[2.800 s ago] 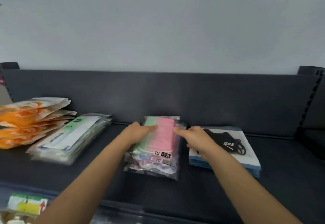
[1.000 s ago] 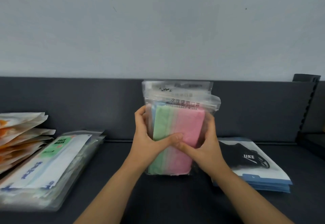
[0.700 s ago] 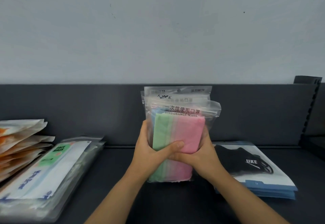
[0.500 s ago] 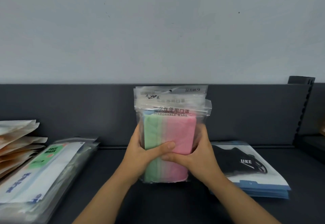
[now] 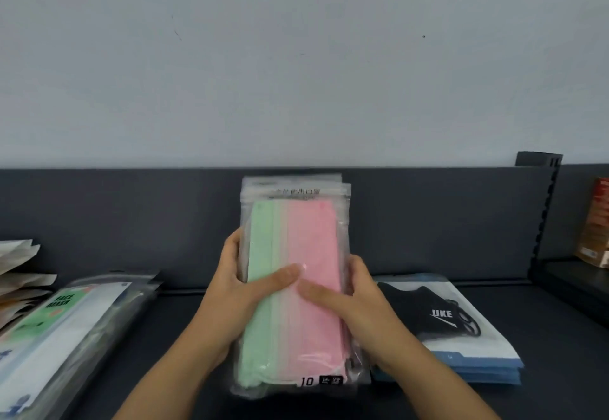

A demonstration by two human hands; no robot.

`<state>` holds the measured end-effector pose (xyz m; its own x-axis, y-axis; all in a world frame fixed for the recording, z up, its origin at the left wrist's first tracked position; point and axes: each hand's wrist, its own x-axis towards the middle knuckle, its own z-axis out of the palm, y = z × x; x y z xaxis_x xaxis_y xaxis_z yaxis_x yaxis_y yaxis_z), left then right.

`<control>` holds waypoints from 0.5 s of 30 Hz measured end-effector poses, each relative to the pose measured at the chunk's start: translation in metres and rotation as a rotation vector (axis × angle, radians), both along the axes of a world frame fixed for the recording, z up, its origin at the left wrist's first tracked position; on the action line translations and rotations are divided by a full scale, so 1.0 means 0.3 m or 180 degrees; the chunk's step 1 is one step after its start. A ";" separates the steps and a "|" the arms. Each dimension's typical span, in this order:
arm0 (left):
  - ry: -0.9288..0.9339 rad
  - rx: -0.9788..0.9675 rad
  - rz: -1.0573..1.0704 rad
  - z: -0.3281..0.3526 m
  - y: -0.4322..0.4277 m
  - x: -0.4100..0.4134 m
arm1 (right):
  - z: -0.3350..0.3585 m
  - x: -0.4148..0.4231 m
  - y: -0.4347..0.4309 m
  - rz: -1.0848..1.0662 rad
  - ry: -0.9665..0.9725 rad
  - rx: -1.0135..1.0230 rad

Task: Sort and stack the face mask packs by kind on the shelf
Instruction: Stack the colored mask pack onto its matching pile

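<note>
A bundle of clear packs holding green-and-pink masks (image 5: 296, 241) leans back over the middle of the dark shelf (image 5: 543, 337), its bottom edge near the shelf. My left hand (image 5: 237, 294) grips its left side, thumb across the front. My right hand (image 5: 349, 297) grips the right side, thumb also on the front. To the right lies a stack of blue-edged packs with a black mask (image 5: 448, 327) on top. At the left lies a stack of clear packs with a green label (image 5: 59, 324).
Orange and cream packs (image 5: 16, 265) pile up at the far left edge. The shelf's dark back panel (image 5: 131, 222) rises behind everything. A black upright (image 5: 543, 209) divides off a right bay holding a red-brown box (image 5: 596, 222).
The flat pile was lifted by both hands and stood upright. In the last half second it has tilted backwards, so its lower printed edge now shows.
</note>
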<state>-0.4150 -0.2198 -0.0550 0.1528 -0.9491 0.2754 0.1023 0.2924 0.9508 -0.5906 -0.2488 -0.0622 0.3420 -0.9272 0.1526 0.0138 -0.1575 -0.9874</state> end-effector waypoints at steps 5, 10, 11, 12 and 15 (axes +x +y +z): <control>0.0010 0.1379 -0.0196 -0.027 -0.021 0.016 | -0.019 -0.006 -0.018 0.0021 0.0424 0.0853; -0.0045 0.1540 0.0110 -0.043 -0.046 0.029 | -0.030 -0.008 -0.028 -0.0267 0.0776 0.0758; -0.0176 0.1509 0.0162 -0.044 -0.044 0.024 | -0.029 -0.009 -0.028 -0.0261 0.0818 0.0721; -0.0363 0.1517 0.0211 -0.049 -0.043 0.020 | -0.030 -0.008 -0.025 -0.0260 0.0952 0.0639; -0.1046 0.1596 0.0276 -0.069 -0.043 0.005 | -0.027 0.000 -0.009 -0.0368 0.1632 0.0175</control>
